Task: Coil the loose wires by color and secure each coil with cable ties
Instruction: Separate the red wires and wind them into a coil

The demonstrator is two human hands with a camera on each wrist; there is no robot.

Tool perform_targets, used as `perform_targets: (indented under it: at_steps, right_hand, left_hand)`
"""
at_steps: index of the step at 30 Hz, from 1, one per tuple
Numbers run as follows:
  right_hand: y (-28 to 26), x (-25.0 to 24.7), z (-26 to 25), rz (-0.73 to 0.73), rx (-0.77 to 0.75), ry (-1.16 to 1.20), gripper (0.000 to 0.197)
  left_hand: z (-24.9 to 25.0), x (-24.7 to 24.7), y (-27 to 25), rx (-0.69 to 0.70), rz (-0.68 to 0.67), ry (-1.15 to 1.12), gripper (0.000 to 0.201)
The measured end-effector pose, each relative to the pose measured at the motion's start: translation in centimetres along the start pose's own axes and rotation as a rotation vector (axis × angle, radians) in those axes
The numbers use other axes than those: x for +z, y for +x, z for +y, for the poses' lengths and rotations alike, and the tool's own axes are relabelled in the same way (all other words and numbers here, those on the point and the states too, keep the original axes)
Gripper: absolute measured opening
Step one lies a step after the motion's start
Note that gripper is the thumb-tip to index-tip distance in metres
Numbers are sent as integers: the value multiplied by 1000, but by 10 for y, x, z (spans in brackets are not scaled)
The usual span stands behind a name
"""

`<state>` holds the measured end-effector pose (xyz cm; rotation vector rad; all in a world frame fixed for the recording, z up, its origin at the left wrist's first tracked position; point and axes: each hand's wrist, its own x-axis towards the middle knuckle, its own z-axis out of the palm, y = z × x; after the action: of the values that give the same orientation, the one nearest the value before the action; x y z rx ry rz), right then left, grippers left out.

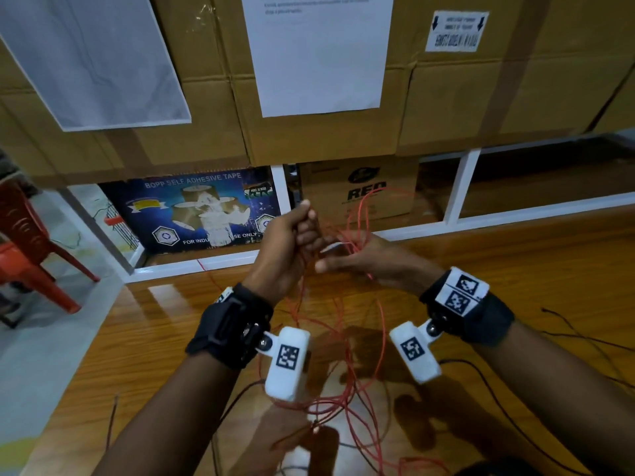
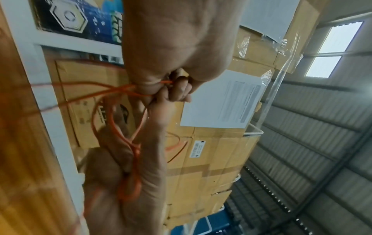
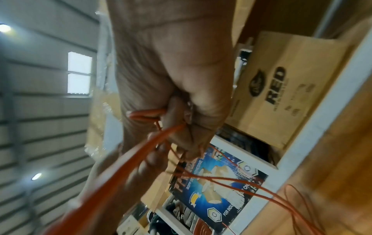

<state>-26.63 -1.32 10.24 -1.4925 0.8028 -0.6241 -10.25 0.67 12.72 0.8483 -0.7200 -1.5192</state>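
Both hands are raised above the wooden table [image 1: 515, 255] with a bundle of red wire [image 1: 347, 372] between them. My left hand [image 1: 307, 231] is a fist gripping several red strands; the left wrist view shows its fingers [image 2: 177, 89] curled round the wire [image 2: 112, 125]. My right hand [image 1: 343, 255] sits just right of it, with red loops [image 1: 364, 214] over it. Its fingers [image 3: 177, 120] curl round the loops [image 3: 145, 116]. A thin white strip [image 1: 335, 245], maybe a cable tie, lies across the right hand. Loose red strands hang down to the table.
Thin dark wires [image 1: 584, 341] lie spread over the table at right and front. Stacked cardboard boxes [image 1: 326, 139] and a blue tape carton [image 1: 192, 211] fill the white shelf behind. A red plastic chair [image 1: 27, 242] stands at far left.
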Motion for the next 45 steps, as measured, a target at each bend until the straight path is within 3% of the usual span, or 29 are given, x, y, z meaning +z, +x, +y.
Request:
perform_targets:
  at_steps: [3, 7, 9, 11, 14, 17, 18, 20, 23, 25, 28, 31, 33, 36, 39, 42, 45]
  right_hand:
    - [11, 16, 1, 113, -107, -211, 38]
    - [20, 21, 0, 134, -108, -457, 20]
    - [17, 17, -3, 89, -71, -435, 4]
    - [14, 11, -4, 71, -54, -394, 7]
    - [10, 7, -8, 160, -81, -368, 9]
    - [5, -3, -26, 255, -177, -175, 8]
    - [3, -9, -33, 271, -188, -84, 8]
    - [2, -22, -43, 259, -187, 142, 11]
    - [3, -36, -52, 240, -161, 462, 17]
    - [3, -45, -49, 266, -138, 576, 20]
    - [-4, -61, -39, 280, -104, 713, 21]
    - [-12, -73, -30, 299, -98, 825, 19]
    - [-17, -81, -28, 345, -136, 880, 18]
    - [-23, -94, -21, 433, -186, 904, 13]
    - [-24, -94, -8, 456, -132, 866, 13]
    - [-20, -78, 0, 299, 28, 807, 38]
    - [-15, -55, 4, 119, 125, 692, 37]
  left_hand:
    - [8, 14, 3, -12, 59, -102, 31]
    - [10, 9, 8, -20, 100, -87, 26]
    - [13, -1, 7, 23, 114, 33, 26]
    - [16, -11, 4, 82, 122, 147, 34]
    - [15, -22, -1, 228, 166, 241, 42]
    - [3, -37, -7, 385, 278, 374, 43]
    - [-3, -43, -9, 374, 258, 430, 41]
    - [-19, -52, -12, 223, 68, 494, 38]
    - [-44, -50, -22, -44, -221, 407, 61]
    - [-58, -47, -31, -81, -343, 333, 73]
    - [-61, -49, -39, 9, -367, 710, 56]
    - [-55, -63, -24, 166, -221, 1231, 19]
    - [-47, -75, -16, 180, -198, 1392, 35]
    - [-26, -80, -13, 159, -172, 1236, 53]
    - [9, -60, -18, 290, -162, 980, 47]
    - [36, -39, -11, 402, -150, 757, 45]
    - [41, -20, -1, 383, -162, 521, 37]
